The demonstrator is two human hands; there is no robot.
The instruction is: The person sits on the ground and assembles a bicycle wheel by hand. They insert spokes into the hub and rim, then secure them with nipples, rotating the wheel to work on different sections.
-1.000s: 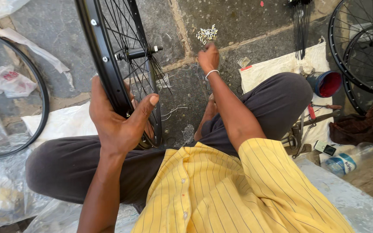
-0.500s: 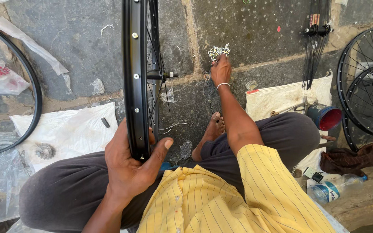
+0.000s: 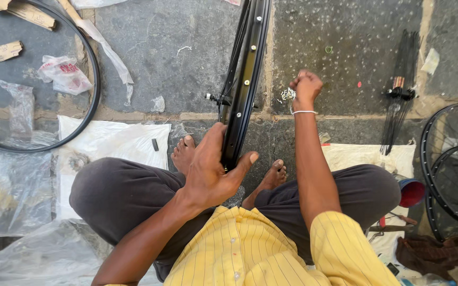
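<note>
Grey stone paving [image 3: 176, 58] with sandy joints fills the head view; the person sits cross-legged on it, bare feet showing between dark trousers, yellow striped shirt at 6 o'clock.

At 9 to 10 o'clock: a bare black rim [image 3: 83, 114] lies flat on the paving, ringing crumpled plastic bags [image 3: 62, 74] and cardboard scraps [image 3: 7, 50]. Below it, a white plastic sheet [image 3: 115, 143] is spread on the ground, just beside the person's left knee.

Centre: the bicycle wheel [image 3: 250, 74] stands upright, edge-on to the camera, running from 12 o'clock down toward the lap. Its hub axle [image 3: 214, 98] sticks out to the left side. The left hand [image 3: 210, 172] holds the wheel at its lower end: thumb out on the right of the rim, palm and fingers wrapped round the left side, firm grasp.

Right of the wheel, at about 1 o'clock: the right hand [image 3: 306, 87] is reached out over the paving, fingers curled into a closed fist, a thin white band at the wrist. A small cluster of shiny metal bits [image 3: 287, 95] sits touching its left edge; whether the fist pinches them I cannot tell.

At 2 o'clock: a bundle of black spokes [image 3: 401, 100] lies on the stone. At 3 to 4 o'clock: more spoked wheels [image 3: 451, 169] overlap at the frame edge, with a small blue and red cup [image 3: 412, 191] near the right knee.
</note>
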